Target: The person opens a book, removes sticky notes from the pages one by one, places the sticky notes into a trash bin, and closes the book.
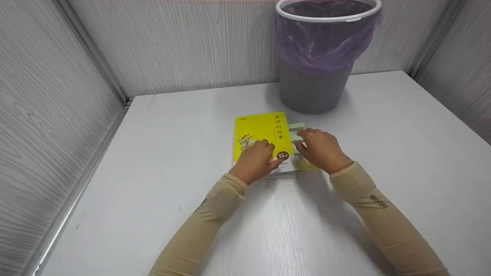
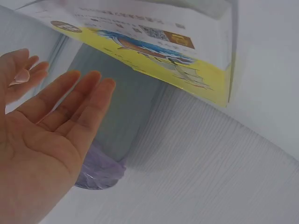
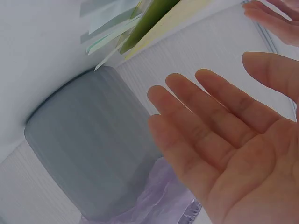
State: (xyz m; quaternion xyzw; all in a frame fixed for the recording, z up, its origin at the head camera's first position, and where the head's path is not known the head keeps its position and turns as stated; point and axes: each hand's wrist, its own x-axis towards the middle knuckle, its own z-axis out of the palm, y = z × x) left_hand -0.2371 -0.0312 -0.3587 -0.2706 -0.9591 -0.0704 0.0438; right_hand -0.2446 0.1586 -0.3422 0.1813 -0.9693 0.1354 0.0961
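A yellow paperback book (image 1: 257,124) with a ship on its cover lies on the white table. My left hand (image 1: 255,161) is over the lower part of the cover. In the left wrist view, that hand's fingers are loosely extended, apart from the book (image 2: 205,84). Pale green paper tabs (image 1: 296,125) stick out beyond the book's right edge. Beside these tabs is my right hand (image 1: 324,149), its fingers relaxed and slightly bent. The right wrist view shows its palm bare, with the tabs (image 3: 112,39) a little way off from the fingertips.
Behind the book, to the right, stands a grey bin (image 1: 314,86) lined with a purple bag (image 1: 322,53) under a white rim. Wood-grain panels (image 1: 184,46) enclose the table (image 1: 172,153) at the back and sides.
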